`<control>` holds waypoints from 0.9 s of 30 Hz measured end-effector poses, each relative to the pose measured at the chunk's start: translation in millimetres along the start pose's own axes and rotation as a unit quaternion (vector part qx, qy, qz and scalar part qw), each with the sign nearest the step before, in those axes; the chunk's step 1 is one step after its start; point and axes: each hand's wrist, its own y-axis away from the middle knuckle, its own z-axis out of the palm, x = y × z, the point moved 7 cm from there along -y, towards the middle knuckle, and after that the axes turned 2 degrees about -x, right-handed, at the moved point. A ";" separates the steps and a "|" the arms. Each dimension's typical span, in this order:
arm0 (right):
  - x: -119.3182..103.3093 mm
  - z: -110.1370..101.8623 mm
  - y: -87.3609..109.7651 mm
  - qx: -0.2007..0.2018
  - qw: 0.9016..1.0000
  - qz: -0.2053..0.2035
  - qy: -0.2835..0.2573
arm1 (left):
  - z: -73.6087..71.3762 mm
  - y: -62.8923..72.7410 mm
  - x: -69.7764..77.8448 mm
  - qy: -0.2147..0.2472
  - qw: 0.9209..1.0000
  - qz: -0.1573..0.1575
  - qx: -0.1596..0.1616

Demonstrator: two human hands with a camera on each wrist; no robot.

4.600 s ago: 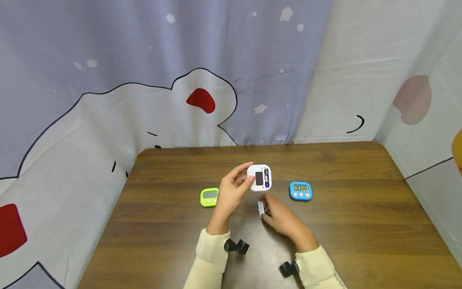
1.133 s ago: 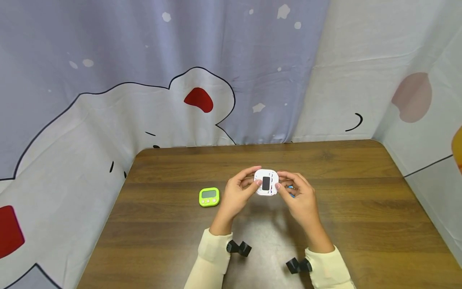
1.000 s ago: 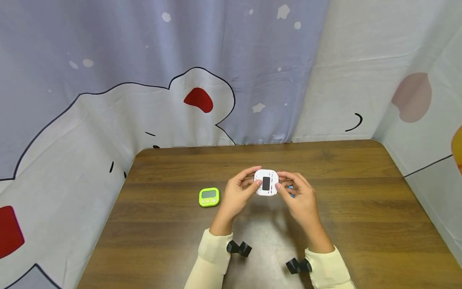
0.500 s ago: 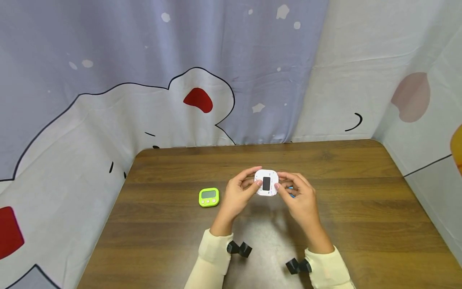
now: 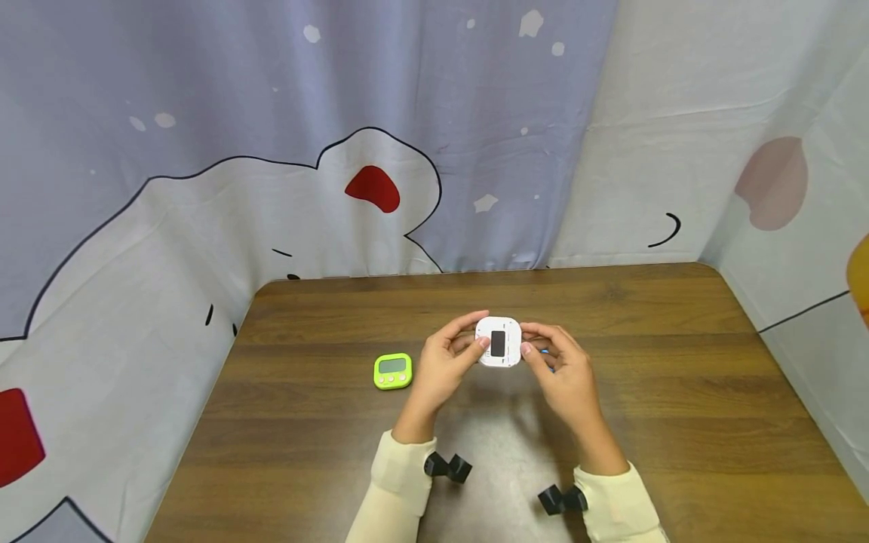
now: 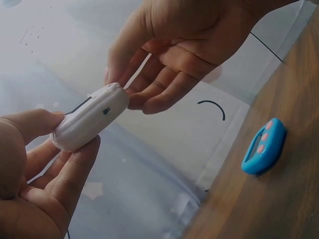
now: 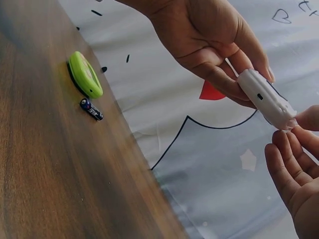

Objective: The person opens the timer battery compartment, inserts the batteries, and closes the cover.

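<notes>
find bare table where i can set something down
Free: between the right hand and the right edge of the table; between the green timer and the left edge. Crowded: the middle, with left hand, white timer, blue timer and battery.

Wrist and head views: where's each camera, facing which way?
Head: head-worn, facing forward and down; left hand, right hand, sleeves show.
Left wrist: worn there, facing white device and blue timer; both hands show.
Right wrist: worn there, facing white device and green timer; both hands show.
The wrist views share the white device.

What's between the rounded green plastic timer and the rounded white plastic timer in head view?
In the head view, the left hand, gripping the white timer.
</notes>
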 end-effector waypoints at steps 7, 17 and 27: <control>29.9 -1.2 2.1 -0.013 0.999 0.011 -0.050 | 0.6 0.3 1.6 0.000 1.000 -0.010 -0.010; 46.5 -0.9 3.8 -0.075 0.978 0.089 -0.172 | 8.6 5.2 30.7 0.005 1.000 -0.016 -0.024; 53.3 -1.1 4.8 -0.079 0.970 0.122 -0.194 | 9.1 5.4 31.1 0.004 1.000 -0.003 -0.028</control>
